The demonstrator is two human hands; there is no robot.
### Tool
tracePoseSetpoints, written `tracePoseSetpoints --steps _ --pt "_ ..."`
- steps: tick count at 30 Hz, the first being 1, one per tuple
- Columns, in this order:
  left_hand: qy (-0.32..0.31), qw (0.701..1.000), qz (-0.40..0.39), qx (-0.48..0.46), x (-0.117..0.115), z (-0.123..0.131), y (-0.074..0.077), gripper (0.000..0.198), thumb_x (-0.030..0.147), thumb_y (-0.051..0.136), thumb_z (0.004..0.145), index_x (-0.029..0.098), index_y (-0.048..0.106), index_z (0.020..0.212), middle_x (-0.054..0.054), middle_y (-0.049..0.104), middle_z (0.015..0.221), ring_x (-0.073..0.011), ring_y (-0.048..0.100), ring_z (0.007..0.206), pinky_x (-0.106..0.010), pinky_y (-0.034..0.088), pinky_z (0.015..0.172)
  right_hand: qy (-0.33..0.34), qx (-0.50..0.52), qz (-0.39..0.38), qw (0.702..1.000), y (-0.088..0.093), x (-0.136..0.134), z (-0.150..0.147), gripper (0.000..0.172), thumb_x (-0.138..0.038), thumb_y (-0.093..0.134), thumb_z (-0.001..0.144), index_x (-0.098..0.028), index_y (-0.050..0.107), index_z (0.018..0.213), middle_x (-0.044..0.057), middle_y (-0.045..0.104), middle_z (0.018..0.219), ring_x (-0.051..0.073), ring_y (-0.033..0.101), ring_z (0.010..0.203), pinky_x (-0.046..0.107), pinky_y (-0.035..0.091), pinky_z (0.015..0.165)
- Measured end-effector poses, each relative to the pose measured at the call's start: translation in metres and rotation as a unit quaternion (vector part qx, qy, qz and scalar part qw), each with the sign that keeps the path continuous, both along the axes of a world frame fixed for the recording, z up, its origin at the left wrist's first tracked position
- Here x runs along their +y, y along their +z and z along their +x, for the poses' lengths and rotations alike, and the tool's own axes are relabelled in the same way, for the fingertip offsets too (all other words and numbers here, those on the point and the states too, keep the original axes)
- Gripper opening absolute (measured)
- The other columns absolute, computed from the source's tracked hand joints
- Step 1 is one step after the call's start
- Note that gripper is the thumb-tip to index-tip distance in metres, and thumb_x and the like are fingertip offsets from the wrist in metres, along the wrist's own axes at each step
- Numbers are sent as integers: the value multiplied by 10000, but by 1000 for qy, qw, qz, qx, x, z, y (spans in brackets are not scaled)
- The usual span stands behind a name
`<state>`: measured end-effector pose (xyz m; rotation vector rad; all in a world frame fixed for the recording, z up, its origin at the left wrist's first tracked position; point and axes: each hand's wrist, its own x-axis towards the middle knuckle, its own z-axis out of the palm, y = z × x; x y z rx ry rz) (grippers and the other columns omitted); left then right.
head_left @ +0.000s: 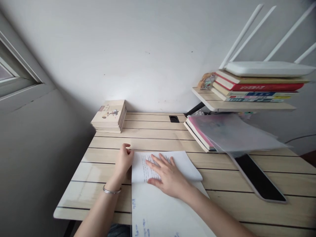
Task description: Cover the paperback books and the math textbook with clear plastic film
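Note:
A large white sheet of paper (168, 210) lies on the desk and runs off the lower edge of the view, with blue handwriting along its left side. Its upper part is a folded-over flap (190, 168) covered in printed text. My right hand (168, 176) rests flat on this flap, fingers spread. At the flap's upper left edge is my left hand (124, 159), its fingers curled in; whether they grip the paper's edge is hidden. A silver bangle (112, 190) circles the left wrist.
Stacked books (110, 115) stand at the desk's back left. On the right, a raised shelf (222, 105) bears books (259, 87) under a white router (269, 68). Notebooks and a translucent folder (237, 131) lie below it, beside a dark phone-like slab (260, 177).

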<state>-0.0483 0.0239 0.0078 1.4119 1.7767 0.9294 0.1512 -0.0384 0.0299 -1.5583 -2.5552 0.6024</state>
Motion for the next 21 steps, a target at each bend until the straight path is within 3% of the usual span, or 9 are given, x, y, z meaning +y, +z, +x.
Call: tracePoseSetpoints --steps 9,17,21 --pt "8 999 10 -37 -2 2 1 292 208 469 771 167 494 1059 10 601 651 -164 554 590 -276 400 593 -11 9 -42 999 6 5 0 678 -688 315 849 -322 346 1419 59 279 1516 401 163 1386 713 119 1026" --pt "12 998 5 -65 -4 5 2 307 224 472 772 164 512 1070 25 577 597 -153 529 536 -270 385 570 -10 15 -17 1000 -1 12 -3 676 -676 335 851 -316 337 1423 62 273 1517 385 176 1387 716 123 1020" --pt "5 993 16 -113 -4 8 0 431 268 532 761 159 470 1173 3 636 663 -147 552 574 -262 406 581 -1 23 -2 1000 -3 13 -2 662 -664 342 857 -317 338 1422 71 286 1512 382 192 1383 711 128 1020"
